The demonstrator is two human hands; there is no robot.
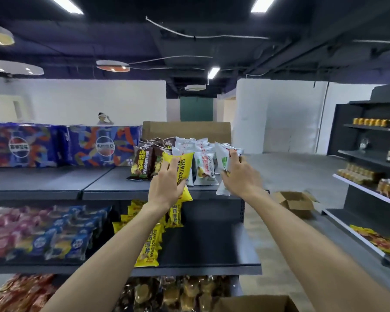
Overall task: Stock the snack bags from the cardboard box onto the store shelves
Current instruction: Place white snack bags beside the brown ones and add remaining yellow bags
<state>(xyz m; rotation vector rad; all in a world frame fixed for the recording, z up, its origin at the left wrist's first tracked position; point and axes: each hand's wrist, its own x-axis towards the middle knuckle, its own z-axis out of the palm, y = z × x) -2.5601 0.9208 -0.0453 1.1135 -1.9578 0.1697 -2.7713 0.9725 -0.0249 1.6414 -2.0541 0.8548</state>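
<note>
Left hand (167, 185) wrapped round a yellow bag (182, 174), held tall, top end up. Right hand (239, 176) gripping a white bag (223, 164), also upright. Row of standing bags (198, 158) just past both hands, on the top shelf (104, 183). Left hand nearer the gap, probably. Cardboard box (252, 304) down below the arms.

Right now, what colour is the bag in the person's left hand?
Yellow with dark lettering; the head view shows the bag in the left hand.
</note>
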